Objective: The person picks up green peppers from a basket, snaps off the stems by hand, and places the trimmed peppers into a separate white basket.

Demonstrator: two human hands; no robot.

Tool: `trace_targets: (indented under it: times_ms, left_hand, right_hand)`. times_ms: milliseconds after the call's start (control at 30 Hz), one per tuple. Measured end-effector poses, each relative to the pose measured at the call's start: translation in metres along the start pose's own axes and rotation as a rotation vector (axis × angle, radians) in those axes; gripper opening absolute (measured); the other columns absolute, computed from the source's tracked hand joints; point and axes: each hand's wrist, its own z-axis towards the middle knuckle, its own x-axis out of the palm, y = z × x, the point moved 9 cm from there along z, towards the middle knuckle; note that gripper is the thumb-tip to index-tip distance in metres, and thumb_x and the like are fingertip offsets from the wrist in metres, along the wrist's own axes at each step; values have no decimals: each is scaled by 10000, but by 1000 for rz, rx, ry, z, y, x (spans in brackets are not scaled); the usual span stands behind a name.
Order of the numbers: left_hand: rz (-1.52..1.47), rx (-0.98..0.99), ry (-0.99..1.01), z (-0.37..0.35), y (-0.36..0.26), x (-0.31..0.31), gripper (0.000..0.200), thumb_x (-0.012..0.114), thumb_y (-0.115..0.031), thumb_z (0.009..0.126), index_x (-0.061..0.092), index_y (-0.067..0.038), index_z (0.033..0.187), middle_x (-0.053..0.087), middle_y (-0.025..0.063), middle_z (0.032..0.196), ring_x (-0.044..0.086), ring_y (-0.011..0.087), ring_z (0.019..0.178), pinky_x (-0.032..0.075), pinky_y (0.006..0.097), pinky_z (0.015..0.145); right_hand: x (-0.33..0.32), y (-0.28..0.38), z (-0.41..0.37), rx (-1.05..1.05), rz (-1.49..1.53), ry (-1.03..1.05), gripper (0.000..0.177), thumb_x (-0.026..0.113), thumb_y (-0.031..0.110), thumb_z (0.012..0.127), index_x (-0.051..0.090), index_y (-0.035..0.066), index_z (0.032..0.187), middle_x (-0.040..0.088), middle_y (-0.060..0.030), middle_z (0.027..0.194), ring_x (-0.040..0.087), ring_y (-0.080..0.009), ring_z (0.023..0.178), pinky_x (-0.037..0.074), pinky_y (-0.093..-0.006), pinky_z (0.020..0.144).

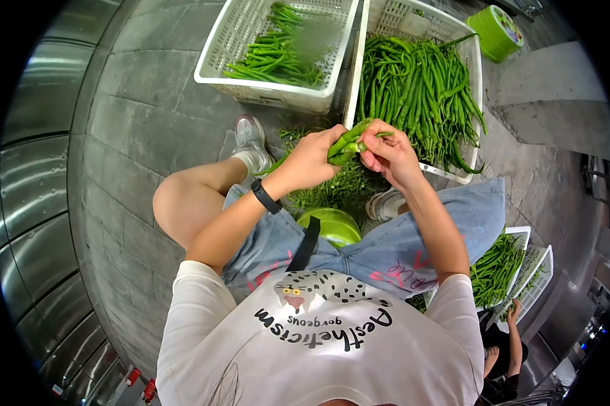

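My left hand point(313, 160), with a black band on its wrist, is closed around a small bunch of long green chili peppers point(346, 149). The fingers of my right hand point(391, 154) pinch at the stem ends of these peppers, right beside the left hand. Ahead and to the right, a white crate point(479, 81) is heaped with long green peppers point(413, 88). Another white crate point(207, 64), ahead on the left, contains a smaller layer of peppers point(271, 57). Below my hands, a loose heap of green stem pieces point(339, 191) covers the floor.
A bright green plastic seat point(333, 227) shows between my legs. At the upper right stands a green round tub or stool point(493, 32). Behind me on the right, another person's hand point(514, 310) is at white baskets point(543, 271) with green peppers. Grey tiles point(132, 135) form the floor.
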Motion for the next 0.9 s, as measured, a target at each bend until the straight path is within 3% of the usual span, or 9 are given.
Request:
trace_targets:
  times_ms: [67,200,233,300,333,433,567,667,900]
  left_hand:
    - [-50,-16,12,1,-2,0,355,606,-11,664,499,-24,1002,583,203,833,564,421,828,446,426,699]
    - [45,31,-98,3,-5,-11,369,623,-21,674,503,-32,1022,588,194,849,571,412,834,452,425,708]
    - [82,23,-140,4,1,-18,387,636,-25,673,501,-36,1035,588,182,860,574,401,833,457,418,714]
    - [211,27,-216,2,3,-31,422,632,-22,659,493,-36,1057,589,178,901,570,404,852,460,426,722]
    - [304,40,-248,1,0,-36,440,616,-16,646,488,-31,1066,591,185,930,563,417,872,458,442,724]
    - [586,75,-241,0,-7,-37,514,602,7,597,480,-33,1094,571,153,974,561,372,890,431,443,713]
    - [847,127,-206,-3,-12,-20,550,617,10,572,484,-50,1102,539,95,963,551,281,904,390,386,721]
    - [926,189,-206,-5,-17,-8,535,622,9,577,483,-45,1091,530,84,933,544,264,875,382,381,713]
    - [885,210,-142,-11,-18,2,550,632,9,567,483,-50,1093,508,85,915,530,260,844,379,375,701]
  right_hand:
    - [-2,-1,2,-10,36,2,93,582,141,902,551,73,847,543,4,612,466,-47,487,325,-167,431]
    - [8,16,-6,58,-35,301,124,622,150,856,587,37,819,580,-24,670,503,-51,510,363,-168,445]
    - [13,18,-16,171,-122,413,115,668,126,819,608,30,840,600,-28,735,564,-76,617,423,-184,523]
    - [33,26,-26,109,-494,611,190,731,107,761,617,28,891,616,-19,819,586,-95,755,464,-210,638]
    - [31,17,-27,226,-566,575,273,767,98,724,608,37,938,608,1,894,575,-99,844,471,-234,718]
    - [17,26,-12,-10,-745,290,313,760,119,739,581,42,984,593,-2,908,560,-86,820,463,-229,723]
    - [6,26,-2,-126,-364,62,206,669,111,841,574,39,1010,579,4,836,536,-44,756,436,-192,640]
    - [5,22,-2,-76,-639,23,97,624,85,869,605,18,937,580,4,766,524,-48,659,424,-195,589]
    - [1,4,0,40,-441,28,125,611,141,889,631,24,849,571,23,679,495,-39,571,393,-181,510]
